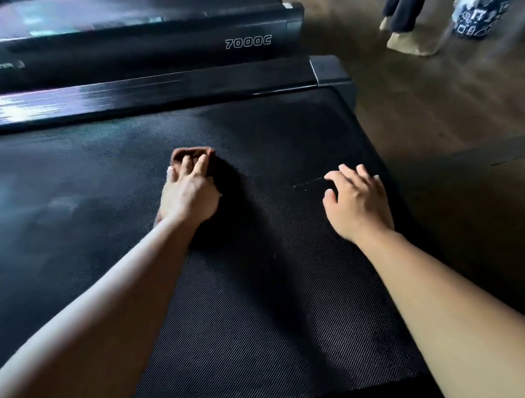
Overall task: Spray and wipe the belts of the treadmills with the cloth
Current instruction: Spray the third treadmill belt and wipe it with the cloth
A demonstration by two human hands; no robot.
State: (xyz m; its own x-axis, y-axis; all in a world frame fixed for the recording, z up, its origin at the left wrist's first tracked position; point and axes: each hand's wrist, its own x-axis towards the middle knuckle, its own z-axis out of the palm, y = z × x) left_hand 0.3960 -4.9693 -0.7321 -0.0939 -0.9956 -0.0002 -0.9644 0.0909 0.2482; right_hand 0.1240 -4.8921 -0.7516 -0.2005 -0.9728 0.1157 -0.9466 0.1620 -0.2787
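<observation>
Brown cloth (194, 153) lies on the black textured belt (258, 288), mid-belt, about 10 o'clock of frame centre. Left hand (189, 195) presses it flat, fingers extended on top, not curled round it. Right hand (356, 201) at the cloth's 3 o'clock, fingers spread, holding nothing, near the belt's end; cannot tell if it touches. Second treadmill (161, 53) at 12 o'clock reads "7000C". Another person's legs (403, 9) and a patterned bag (481, 12) at 1 o'clock on the wood floor (430, 103).
</observation>
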